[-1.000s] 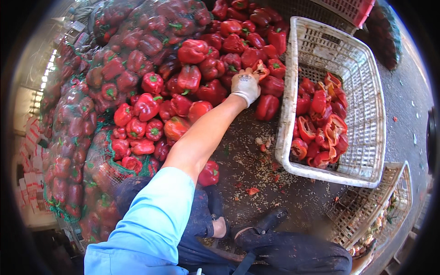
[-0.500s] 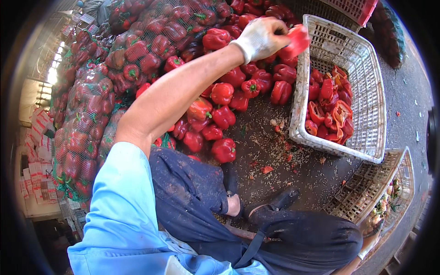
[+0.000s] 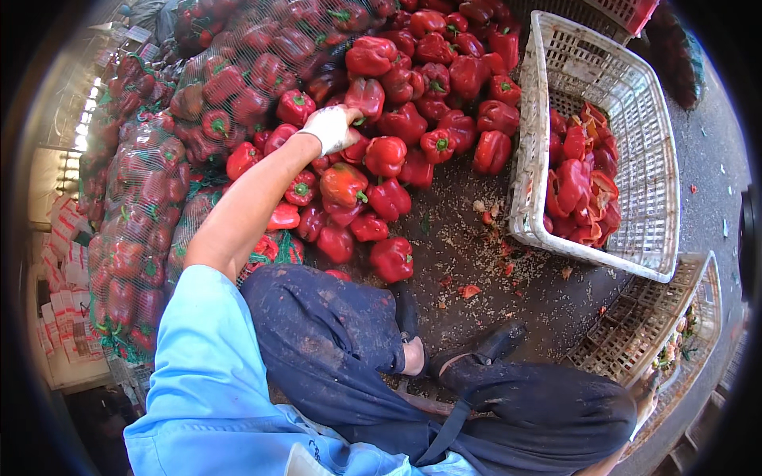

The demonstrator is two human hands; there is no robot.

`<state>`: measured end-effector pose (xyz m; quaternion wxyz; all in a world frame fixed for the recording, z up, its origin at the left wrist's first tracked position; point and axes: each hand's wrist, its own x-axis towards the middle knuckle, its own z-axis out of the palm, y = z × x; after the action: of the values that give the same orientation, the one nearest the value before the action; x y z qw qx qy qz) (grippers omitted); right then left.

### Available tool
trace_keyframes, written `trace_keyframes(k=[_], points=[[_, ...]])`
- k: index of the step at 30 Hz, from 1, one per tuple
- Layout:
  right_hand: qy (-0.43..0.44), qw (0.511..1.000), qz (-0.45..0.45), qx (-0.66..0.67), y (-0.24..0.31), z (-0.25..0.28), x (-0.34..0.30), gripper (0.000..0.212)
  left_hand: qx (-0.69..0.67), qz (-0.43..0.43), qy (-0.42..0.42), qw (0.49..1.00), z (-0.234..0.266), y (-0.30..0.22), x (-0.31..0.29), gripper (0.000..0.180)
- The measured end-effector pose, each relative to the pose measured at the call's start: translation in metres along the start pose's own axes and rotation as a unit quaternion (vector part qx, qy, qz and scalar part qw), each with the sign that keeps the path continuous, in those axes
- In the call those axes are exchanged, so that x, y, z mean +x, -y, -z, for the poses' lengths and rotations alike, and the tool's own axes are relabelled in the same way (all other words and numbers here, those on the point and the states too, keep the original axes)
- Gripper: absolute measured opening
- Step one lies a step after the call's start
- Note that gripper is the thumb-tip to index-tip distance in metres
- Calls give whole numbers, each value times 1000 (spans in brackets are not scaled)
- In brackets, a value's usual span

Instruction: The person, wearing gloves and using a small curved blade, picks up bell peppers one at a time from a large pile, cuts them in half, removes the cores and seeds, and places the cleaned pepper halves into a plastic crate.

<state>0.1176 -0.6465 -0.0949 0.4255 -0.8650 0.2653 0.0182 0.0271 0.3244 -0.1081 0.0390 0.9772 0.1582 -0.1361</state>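
Observation:
My left hand [image 3: 332, 129], in a white glove, reaches into a heap of whole red bell peppers on the ground. Its fingers are curled against the stem end of one red bell pepper [image 3: 366, 97]. My right hand [image 3: 644, 394] is low at the right, beside my knee and by the tilted crate; its fingers are mostly hidden, and what it holds cannot be made out. To the right of the heap, a dirty white plastic crate [image 3: 530, 135] contains cut red pepper pieces [image 3: 583, 186].
Filled mesh sacks of peppers [image 3: 131, 238] line the left and back. A second crate [image 3: 615, 337] with pale scraps leans at the lower right. Seeds and red bits [image 3: 470, 291] litter the dark floor before my feet. A further sack [image 3: 675, 55] lies beyond the crates.
My left hand has moved from the crate's near-left rim back left to the heap. The red pepper piece has left it, and the pieces in the crate lie higher.

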Motion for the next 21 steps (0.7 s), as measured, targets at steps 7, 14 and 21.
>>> trace_keyframes(k=[7,14,21], points=[[-1,999,-13,-31,1,8,-11,39,-18,40,-37,998,-30,-4,-2,51],[7,998,-15,-62,-7,22,-18,41,-107,96,-87,986,-36,2,-14,57],[17,996,-14,-91,-7,30,-27,43,-79,202,-19,976,-74,26,-16,80]])
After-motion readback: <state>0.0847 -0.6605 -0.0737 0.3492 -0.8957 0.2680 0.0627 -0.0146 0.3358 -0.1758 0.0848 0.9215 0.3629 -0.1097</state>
